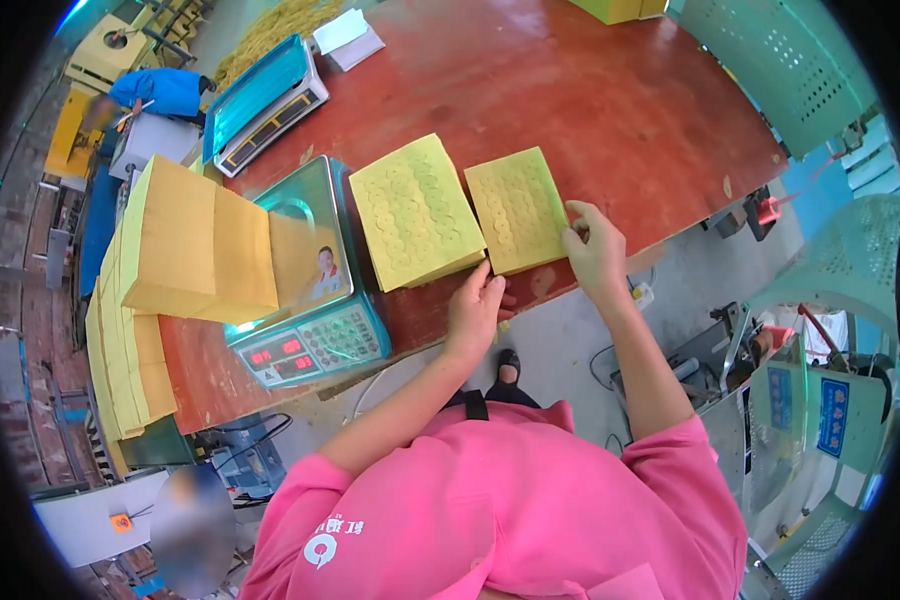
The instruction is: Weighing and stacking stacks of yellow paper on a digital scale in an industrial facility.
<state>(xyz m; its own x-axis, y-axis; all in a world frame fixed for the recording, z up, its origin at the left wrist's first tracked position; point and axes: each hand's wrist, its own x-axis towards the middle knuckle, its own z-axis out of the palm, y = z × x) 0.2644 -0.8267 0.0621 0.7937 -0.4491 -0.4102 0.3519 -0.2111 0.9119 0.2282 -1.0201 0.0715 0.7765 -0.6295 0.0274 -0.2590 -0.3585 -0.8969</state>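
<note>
Two stacks of yellow paper with rows of punched round patterns lie side by side on the red table. The right stack (518,210) is smaller and lower than the left stack (410,212). My left hand (475,315) is at the near corner where the stacks meet, fingertips against the right stack's near left corner; some of its fingers are partly hidden. With bent fingers, my right hand (597,250) presses on the right stack's right edge. Together the two hands hold that stack between them.
Left of the stacks stands a digital scale (315,335) with a lit red display. Tall piles of yellow paper (175,240) rise beside it, overhanging its plate. A second scale (270,110) and white sheets (350,42) lie farther back. Green perforated machine guards (785,70) flank the red table (660,150).
</note>
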